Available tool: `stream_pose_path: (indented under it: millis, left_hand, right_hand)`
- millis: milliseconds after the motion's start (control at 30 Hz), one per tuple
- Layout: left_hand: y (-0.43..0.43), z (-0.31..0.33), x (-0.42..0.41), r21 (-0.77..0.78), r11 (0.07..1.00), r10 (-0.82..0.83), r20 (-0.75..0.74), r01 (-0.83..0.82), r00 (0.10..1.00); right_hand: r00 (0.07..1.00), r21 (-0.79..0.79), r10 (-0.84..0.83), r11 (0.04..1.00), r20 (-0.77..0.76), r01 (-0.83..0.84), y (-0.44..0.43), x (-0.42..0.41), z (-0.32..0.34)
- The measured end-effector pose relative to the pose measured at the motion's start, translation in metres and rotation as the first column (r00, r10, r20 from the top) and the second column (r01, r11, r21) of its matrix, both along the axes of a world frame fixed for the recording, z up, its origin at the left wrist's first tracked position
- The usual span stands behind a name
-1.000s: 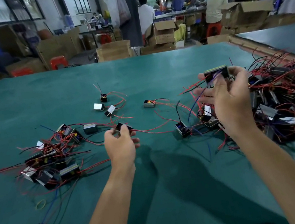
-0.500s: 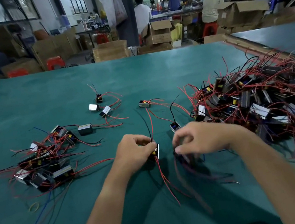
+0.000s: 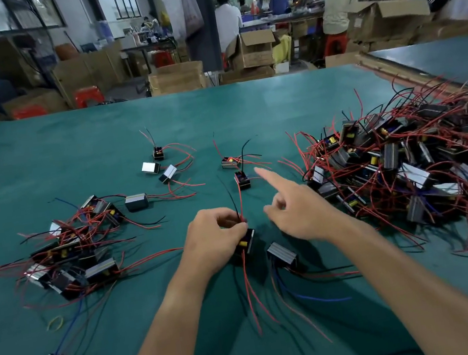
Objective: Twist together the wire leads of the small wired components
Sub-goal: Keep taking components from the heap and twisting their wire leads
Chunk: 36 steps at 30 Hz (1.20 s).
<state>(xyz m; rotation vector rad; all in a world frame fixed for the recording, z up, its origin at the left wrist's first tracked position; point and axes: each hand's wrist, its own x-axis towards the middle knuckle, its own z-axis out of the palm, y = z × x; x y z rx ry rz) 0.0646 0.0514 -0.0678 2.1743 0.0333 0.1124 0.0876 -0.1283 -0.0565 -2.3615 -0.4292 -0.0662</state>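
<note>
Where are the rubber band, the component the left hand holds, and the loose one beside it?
rubber band (image 3: 55, 323): head view, middle of loop.
held component (image 3: 247, 240): head view, exposed end face.
loose component (image 3: 283, 255): head view, ribbed top.

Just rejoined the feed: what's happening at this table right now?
A person works at a green table. The left hand pinches the red and black leads of one component. The right hand hovers beside it, forefinger out, holding nothing. A second component lies beside the first; a big tangled pile sits to the right.
</note>
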Motion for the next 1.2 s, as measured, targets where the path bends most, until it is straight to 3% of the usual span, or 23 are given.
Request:
stream_pose_path:
  millis: [100, 200, 333, 467, 633, 833, 967, 1200]
  left_hand:
    - [-0.001, 0.000, 0.000, -0.052, 0.999, -0.005, -0.003, 0.005, 1.000]
    - [0.000, -0.001, 0.001, -0.052, 0.999, -0.007, 0.008, 0.007, 1.000]
    - [0.003, -0.001, 0.002, -0.070, 0.998, -0.006, -0.005, 0.006, 1.000]
    - [0.003, -0.001, 0.002, -0.118, 0.993, 0.017, -0.011, -0.018, 1.000]
    - [0.004, 0.002, -0.001, -0.238, 0.970, 0.038, -0.035, -0.046, 0.999]
    - [0.001, 0.004, -0.004, -0.227, 0.972, 0.055, -0.017, -0.057, 0.998]
    - [0.002, 0.005, -0.004, -0.184, 0.982, 0.030, -0.014, -0.033, 0.999]
    - [0.002, 0.004, -0.003, -0.164, 0.985, 0.055, -0.004, -0.055, 0.998]
  right_hand:
    - [0.997, 0.004, -0.003, 1.000, -0.073, 0.003, -0.013, -0.001, 0.006]
    - [0.935, -0.044, 0.223, 0.969, -0.277, -0.245, -0.013, -0.012, 0.015]
    - [0.897, -0.244, 0.326, 0.883, -0.298, -0.401, -0.008, -0.020, 0.023]
    - [0.924, -0.282, 0.308, 0.887, -0.226, -0.365, -0.010, -0.021, 0.022]
    - [0.994, -0.230, 0.108, 0.967, -0.031, -0.112, -0.009, -0.013, 0.016]
    - [0.969, -0.212, 0.158, 0.957, -0.191, -0.198, -0.022, -0.013, 0.019]
    - [0.956, -0.332, 0.209, 0.904, -0.206, -0.270, -0.015, -0.017, 0.020]
    - [0.954, -0.351, 0.227, 0.892, -0.194, -0.284, -0.017, -0.015, 0.021]
